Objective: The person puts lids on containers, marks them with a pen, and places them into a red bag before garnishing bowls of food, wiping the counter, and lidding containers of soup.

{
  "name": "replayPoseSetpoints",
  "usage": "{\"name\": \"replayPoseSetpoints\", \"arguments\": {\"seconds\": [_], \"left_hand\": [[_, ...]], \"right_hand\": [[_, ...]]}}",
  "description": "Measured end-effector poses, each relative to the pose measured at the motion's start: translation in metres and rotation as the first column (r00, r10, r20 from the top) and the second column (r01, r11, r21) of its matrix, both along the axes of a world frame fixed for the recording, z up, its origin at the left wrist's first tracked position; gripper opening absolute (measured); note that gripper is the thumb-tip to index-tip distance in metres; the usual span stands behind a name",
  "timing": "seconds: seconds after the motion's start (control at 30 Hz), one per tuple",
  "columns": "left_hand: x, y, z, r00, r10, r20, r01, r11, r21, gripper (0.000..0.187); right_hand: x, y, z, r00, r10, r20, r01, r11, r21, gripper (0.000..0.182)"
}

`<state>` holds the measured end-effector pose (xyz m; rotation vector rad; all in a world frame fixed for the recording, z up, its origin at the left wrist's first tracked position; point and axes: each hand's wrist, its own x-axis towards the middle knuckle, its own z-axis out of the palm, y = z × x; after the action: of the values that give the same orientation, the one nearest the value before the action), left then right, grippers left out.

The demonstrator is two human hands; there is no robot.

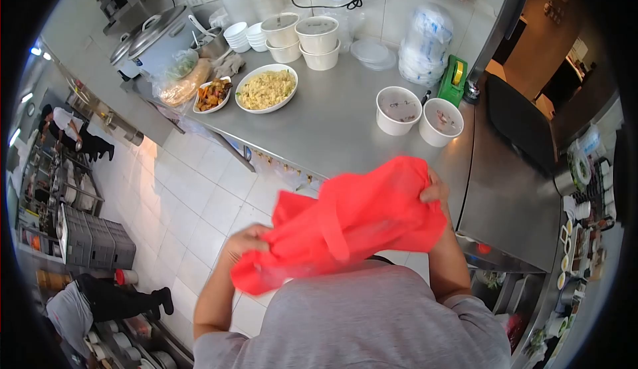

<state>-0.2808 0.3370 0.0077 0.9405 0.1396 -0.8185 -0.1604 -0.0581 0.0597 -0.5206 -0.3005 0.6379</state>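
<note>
A red fabric bag (372, 209), with a strap loop across its front, stretches between my two hands above the floor and before the counter's front edge. My left hand (248, 241) is closed on its lower left end. At the upper right corner, the fingers of my right hand (435, 191) grip the cloth. Just past the bag stand two white tubs with clear lids, one tub (399, 111) at the left and another tub (441, 122) beside it. A black marker (426, 97) lies between them.
On the steel counter (319, 126) sit a bowl of fried rice (267, 88), a smaller dish of food (212, 95), stacked lidded tubs (318, 42), wrapped containers (425, 46) and a green tape dispenser (454, 80). Two people, one person (73, 129) farther off, work at the left.
</note>
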Motion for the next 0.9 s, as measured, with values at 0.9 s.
{"name": "replayPoseSetpoints", "arguments": {"seconds": [0.9], "left_hand": [[0.518,-0.041,0.081,0.820,0.286,0.495,-0.539,0.676,0.502,0.043]], "right_hand": [[0.185,0.054,-0.057,0.915,-0.161,0.370,0.398,0.514,-0.760,0.075]]}}
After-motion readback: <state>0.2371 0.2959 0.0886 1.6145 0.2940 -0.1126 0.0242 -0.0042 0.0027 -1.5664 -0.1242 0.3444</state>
